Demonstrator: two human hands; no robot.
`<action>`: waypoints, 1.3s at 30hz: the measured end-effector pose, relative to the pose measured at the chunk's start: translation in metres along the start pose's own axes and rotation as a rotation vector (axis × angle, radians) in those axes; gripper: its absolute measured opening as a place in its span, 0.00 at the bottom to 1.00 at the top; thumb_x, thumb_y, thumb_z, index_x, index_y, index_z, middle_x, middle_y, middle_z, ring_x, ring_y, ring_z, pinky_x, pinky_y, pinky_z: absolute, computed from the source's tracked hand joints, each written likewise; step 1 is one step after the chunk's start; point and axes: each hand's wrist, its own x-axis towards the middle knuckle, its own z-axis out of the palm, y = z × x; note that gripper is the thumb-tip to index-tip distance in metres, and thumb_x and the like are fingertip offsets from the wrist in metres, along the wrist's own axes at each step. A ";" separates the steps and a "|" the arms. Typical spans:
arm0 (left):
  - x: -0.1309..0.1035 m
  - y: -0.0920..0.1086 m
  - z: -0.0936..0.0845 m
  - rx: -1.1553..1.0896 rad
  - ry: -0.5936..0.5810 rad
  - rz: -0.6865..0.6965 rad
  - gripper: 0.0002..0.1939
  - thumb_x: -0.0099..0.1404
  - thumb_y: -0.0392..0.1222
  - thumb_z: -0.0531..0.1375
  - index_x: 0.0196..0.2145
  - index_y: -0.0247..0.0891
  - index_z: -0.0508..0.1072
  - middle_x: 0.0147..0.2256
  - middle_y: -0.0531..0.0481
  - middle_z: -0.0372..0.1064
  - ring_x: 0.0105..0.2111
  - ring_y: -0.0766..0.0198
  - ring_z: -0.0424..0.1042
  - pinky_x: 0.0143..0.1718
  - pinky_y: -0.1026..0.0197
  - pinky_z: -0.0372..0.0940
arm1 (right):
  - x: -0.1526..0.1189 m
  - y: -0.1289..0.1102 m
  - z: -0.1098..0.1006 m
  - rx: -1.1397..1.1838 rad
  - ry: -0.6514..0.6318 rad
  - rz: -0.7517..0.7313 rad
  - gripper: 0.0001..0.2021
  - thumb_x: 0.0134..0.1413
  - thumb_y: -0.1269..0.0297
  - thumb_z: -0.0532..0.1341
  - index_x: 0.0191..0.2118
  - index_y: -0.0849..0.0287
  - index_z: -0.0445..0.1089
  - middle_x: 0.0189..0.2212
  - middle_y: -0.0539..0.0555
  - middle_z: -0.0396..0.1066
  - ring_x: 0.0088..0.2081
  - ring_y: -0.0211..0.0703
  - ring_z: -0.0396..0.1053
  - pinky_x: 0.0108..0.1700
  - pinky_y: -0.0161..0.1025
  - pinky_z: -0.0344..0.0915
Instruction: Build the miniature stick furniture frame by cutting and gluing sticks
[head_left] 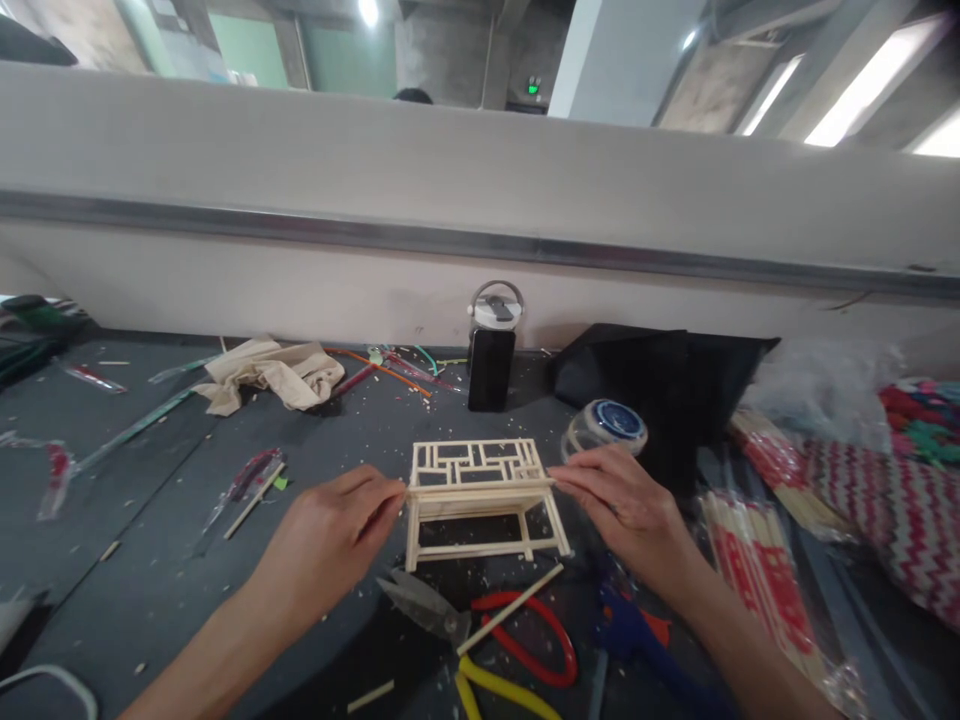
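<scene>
A small bench-like frame of pale wooden sticks (472,550) stands upright on the dark table, with a latticed back panel. Across its middle runs a thin wooden stick (480,489). At its left end, my left hand (337,525) is closed in a pinch. The other end is between the fingertips of my right hand (622,500). In front of the frame lie shears (431,607) with one red and one yellow handle, and a loose stick (517,607) rests across them. Partly under my right forearm is a blue tool (637,630) whose kind I cannot make out.
Behind stand a black phone (491,370) and a lidded cup (496,308). A clear jar (611,425) lies by a black bag (637,370). Packs of sticks (765,570) lie right; a crumpled cloth (274,375) and plastic wrappers (240,485) lie left. A pale wall (300,270) bounds the table.
</scene>
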 end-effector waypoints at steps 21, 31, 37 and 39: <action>0.001 0.000 0.002 -0.011 0.004 -0.006 0.12 0.68 0.34 0.51 0.36 0.36 0.75 0.29 0.50 0.72 0.27 0.66 0.73 0.27 0.66 0.65 | 0.000 0.000 0.002 0.008 -0.007 -0.002 0.09 0.61 0.72 0.58 0.42 0.59 0.75 0.34 0.55 0.70 0.38 0.43 0.68 0.39 0.40 0.68; -0.001 -0.001 0.004 0.003 0.014 -0.009 0.12 0.68 0.34 0.52 0.36 0.36 0.75 0.29 0.50 0.72 0.27 0.65 0.73 0.28 0.65 0.65 | -0.002 0.001 0.000 -0.015 -0.027 -0.024 0.11 0.61 0.74 0.56 0.43 0.56 0.75 0.35 0.55 0.70 0.38 0.43 0.68 0.39 0.40 0.68; -0.002 -0.001 0.004 -0.002 0.026 -0.018 0.12 0.68 0.34 0.52 0.36 0.36 0.75 0.30 0.49 0.74 0.28 0.64 0.74 0.30 0.63 0.67 | -0.002 0.000 0.001 -0.011 -0.010 -0.052 0.11 0.60 0.75 0.56 0.43 0.57 0.74 0.35 0.55 0.69 0.38 0.42 0.67 0.38 0.39 0.68; -0.002 0.000 0.004 -0.012 0.023 -0.028 0.11 0.67 0.34 0.52 0.36 0.35 0.75 0.30 0.49 0.74 0.28 0.64 0.74 0.29 0.63 0.67 | -0.001 0.000 0.001 -0.014 -0.002 -0.056 0.12 0.60 0.76 0.56 0.43 0.57 0.74 0.34 0.54 0.69 0.37 0.42 0.67 0.38 0.39 0.68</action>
